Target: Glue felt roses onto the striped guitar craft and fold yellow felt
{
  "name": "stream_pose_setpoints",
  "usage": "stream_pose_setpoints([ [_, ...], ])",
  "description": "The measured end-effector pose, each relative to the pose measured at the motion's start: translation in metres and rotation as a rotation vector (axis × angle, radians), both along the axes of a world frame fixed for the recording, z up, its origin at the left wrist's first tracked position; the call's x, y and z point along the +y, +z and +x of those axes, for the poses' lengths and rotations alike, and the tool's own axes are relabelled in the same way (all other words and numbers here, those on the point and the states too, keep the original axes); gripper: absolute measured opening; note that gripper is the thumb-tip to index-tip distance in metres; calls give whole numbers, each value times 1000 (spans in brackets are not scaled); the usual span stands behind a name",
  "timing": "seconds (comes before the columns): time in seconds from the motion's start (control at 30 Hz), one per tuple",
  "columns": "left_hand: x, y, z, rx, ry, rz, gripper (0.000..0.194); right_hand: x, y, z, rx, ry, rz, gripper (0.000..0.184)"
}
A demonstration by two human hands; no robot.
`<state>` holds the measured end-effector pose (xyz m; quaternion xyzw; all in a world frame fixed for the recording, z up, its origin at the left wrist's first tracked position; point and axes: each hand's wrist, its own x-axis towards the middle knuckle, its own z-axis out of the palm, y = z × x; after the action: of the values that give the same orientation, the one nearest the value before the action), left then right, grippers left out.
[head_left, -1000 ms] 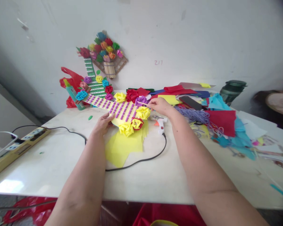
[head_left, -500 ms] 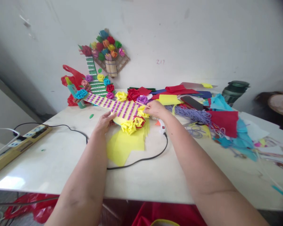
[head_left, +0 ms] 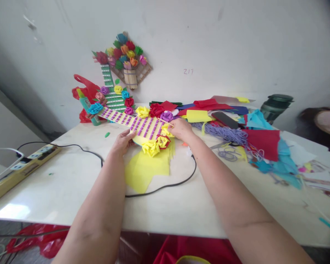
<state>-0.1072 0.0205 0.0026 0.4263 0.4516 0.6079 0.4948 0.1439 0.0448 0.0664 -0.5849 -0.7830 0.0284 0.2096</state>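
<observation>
A guitar-shaped paper craft [head_left: 137,125] with purple and pale-yellow stripes lies tilted over the table, edged with paper flowers. My left hand [head_left: 123,141] grips its near edge, thumb on top and the other fingers tucked beneath. My right hand [head_left: 180,128] is closed in a pinch on a thin wooden stick [head_left: 164,121], which points left across the craft's right end. Just below those fingers are yellow paper flowers [head_left: 150,148] and a red-and-yellow one [head_left: 163,142]. A purple flower [head_left: 167,116] sits beside the stick.
Yellow paper sheets [head_left: 148,170] lie under the craft. A black cord [head_left: 165,186] runs to a mostly hidden white object [head_left: 189,151] by my right wrist. Purple string [head_left: 225,134], a phone [head_left: 224,120] and coloured paper fill the right side. A glue bottle [head_left: 85,102] stands left; a power strip [head_left: 24,167] lies nearer.
My right hand has shifted slightly, and its forearm now covers more of the white object with the cord. The left hand and craft stay nearly still; the view has moved a little.
</observation>
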Motion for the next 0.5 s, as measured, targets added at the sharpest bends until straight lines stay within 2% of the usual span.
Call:
stream_pose_setpoints([
  [0.5,2,-2,-2,-31,8,-5,35,-3,0,-1,-15,49,5,23],
])
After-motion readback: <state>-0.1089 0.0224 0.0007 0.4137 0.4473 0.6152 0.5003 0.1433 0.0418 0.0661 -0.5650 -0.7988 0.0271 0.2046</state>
